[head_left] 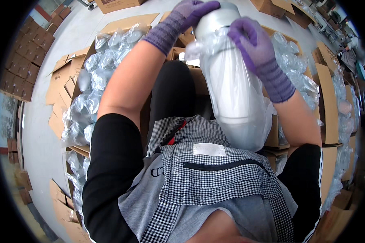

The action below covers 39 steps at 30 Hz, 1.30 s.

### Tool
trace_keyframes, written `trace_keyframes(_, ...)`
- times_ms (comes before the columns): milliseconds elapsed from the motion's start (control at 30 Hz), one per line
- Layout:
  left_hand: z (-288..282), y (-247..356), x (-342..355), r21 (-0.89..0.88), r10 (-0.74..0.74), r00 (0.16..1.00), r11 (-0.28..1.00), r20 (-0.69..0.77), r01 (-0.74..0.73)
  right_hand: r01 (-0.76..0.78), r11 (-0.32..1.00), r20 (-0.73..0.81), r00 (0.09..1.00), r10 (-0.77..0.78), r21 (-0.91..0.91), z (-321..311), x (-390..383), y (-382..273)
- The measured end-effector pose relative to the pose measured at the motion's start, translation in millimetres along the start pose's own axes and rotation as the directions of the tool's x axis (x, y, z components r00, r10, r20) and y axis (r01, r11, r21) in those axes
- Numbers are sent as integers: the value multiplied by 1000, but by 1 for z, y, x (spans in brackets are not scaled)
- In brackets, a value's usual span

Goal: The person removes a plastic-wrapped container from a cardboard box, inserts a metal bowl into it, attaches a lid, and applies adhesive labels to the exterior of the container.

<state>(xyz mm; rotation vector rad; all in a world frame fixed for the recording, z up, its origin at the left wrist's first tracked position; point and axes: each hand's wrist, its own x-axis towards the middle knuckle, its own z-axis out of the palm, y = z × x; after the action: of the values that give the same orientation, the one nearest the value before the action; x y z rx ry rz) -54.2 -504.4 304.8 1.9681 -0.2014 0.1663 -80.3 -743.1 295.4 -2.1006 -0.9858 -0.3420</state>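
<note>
A large white and silver flask-like cylinder (235, 97) leans across my lap, its lower end against my checked apron. A clear plastic bag (263, 125) wraps most of it and is bunched up just below the bare silver upper end (217, 22). My left hand (194, 14), in a purple glove, is closed over that end from the left. On the other side my right hand (251, 46), gloved alike, has its fingers curled and pressed together at the bag's gathered edge. What exactly lies between the right fingertips is hard to see.
Open cartons full of bagged silver pieces stand at my left (101, 73) and right (292, 60). Flattened cardboard (61, 87) lies on the grey floor. Brown boxes (26, 60) are stacked far left. Another person (348, 52) is at the far right.
</note>
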Motion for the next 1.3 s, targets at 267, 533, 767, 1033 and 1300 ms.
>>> trace_keyframes(267, -27, 27, 77, -89, 455, 838, 889, 301, -450, 283, 937, -320, 924, -209, 205, -28, 107, -13)
trace_keyframes(533, 8, -24, -53, 282, 149, 965, 937, 214, -207, 202, 977, -122, 974, -192, 68, 15, -47, 7)
trace_keyframes(767, -18, -38, -34, 122, 14, 963, 991, 270, -48, 92, 994, 591, 799, -114, 68, 62, -181, -6)
trace_keyframes(1033, -1, -52, -32, -78, 463, 885, 885, 53, -459, 23, 984, -46, 999, -15, 176, -20, -29, 19)
trace_keyframes(1300, 51, 25, -53, -107, 821, 476, 529, 315, -842, -87, 579, 86, 996, 29, 811, 61, 34, 121)
